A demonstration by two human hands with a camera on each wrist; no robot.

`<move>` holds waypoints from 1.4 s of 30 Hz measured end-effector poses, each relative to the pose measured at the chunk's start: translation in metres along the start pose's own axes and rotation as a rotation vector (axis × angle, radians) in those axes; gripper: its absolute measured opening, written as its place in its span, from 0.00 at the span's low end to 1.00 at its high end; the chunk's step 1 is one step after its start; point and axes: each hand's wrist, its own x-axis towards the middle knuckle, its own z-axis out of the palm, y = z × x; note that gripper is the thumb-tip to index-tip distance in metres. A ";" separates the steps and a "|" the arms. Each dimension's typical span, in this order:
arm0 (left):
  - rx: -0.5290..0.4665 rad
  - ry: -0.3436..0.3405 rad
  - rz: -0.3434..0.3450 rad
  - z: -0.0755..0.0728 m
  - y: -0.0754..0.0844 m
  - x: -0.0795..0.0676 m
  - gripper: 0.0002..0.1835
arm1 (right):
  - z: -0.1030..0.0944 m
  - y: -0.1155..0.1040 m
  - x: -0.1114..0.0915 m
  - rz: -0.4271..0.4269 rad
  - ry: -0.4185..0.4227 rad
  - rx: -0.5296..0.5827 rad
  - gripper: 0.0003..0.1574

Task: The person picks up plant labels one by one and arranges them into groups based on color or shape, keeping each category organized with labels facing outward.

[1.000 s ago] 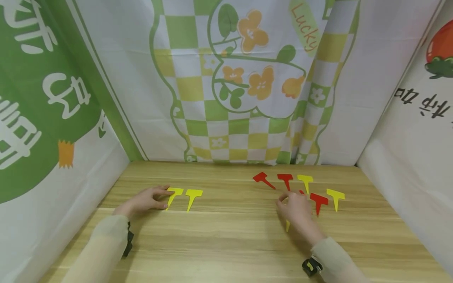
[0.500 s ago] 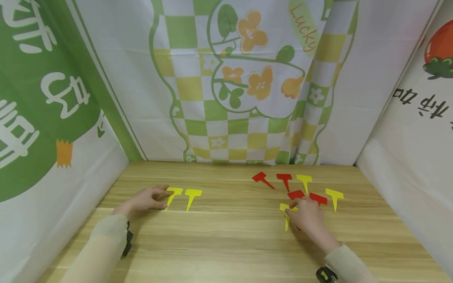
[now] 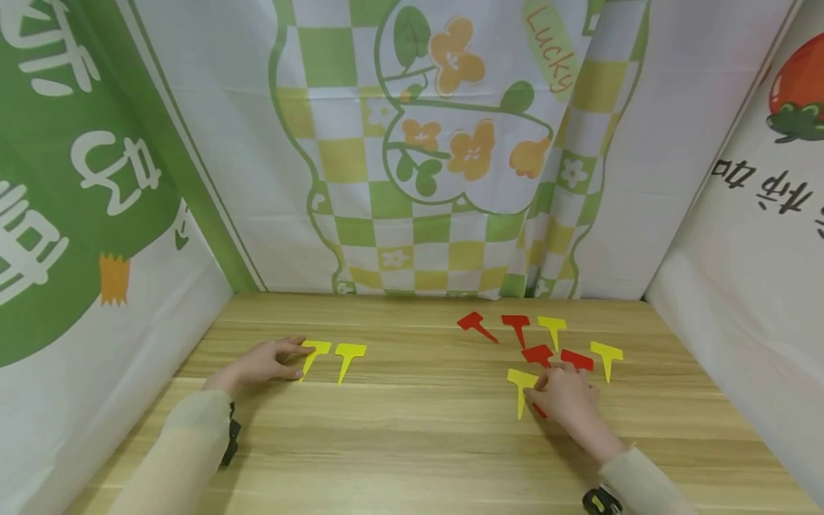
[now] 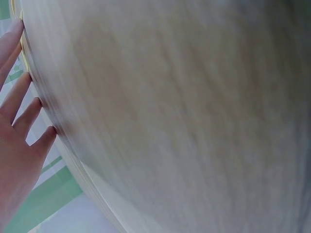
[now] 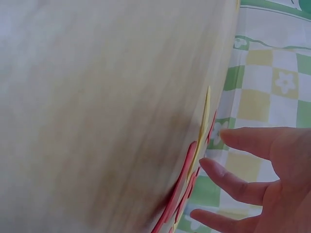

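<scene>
Right hand: fingers parted, loosely bent, gripping nothing, above a partly hidden red marker; a yellow marker lies at the fingertips, contact unclear. Left hand: fingers extended, one tip on the leftmost yellow marker. Second yellow marker just right of that. Beyond the right hand, more red and yellow markers on the wooden table.

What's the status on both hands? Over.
Left hand at flat yellow T-shaped tag. Right hand above flat red T-shaped tags, partly hiding them. No grip visible.
</scene>
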 end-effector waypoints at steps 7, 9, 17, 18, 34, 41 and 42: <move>0.017 0.005 -0.023 -0.001 -0.001 0.000 0.30 | 0.002 -0.002 0.005 0.024 -0.038 -0.021 0.15; 0.018 0.003 -0.018 -0.001 -0.001 0.000 0.30 | 0.003 -0.003 0.007 0.029 -0.047 -0.032 0.16; 0.006 -0.003 -0.004 -0.001 0.000 0.001 0.30 | 0.004 -0.006 0.013 0.017 -0.047 -0.103 0.25; 0.006 -0.003 -0.005 -0.001 0.000 0.001 0.30 | 0.004 -0.007 0.013 0.018 -0.045 -0.119 0.27; 0.026 0.000 -0.026 -0.001 0.005 -0.001 0.30 | 0.006 -0.008 0.018 0.016 -0.018 -0.157 0.28; 0.036 0.002 -0.030 -0.001 0.004 0.000 0.31 | 0.006 -0.004 0.021 0.035 -0.024 -0.111 0.25; 0.037 0.001 -0.028 -0.001 0.003 0.000 0.31 | 0.006 -0.003 0.022 0.043 -0.029 -0.103 0.25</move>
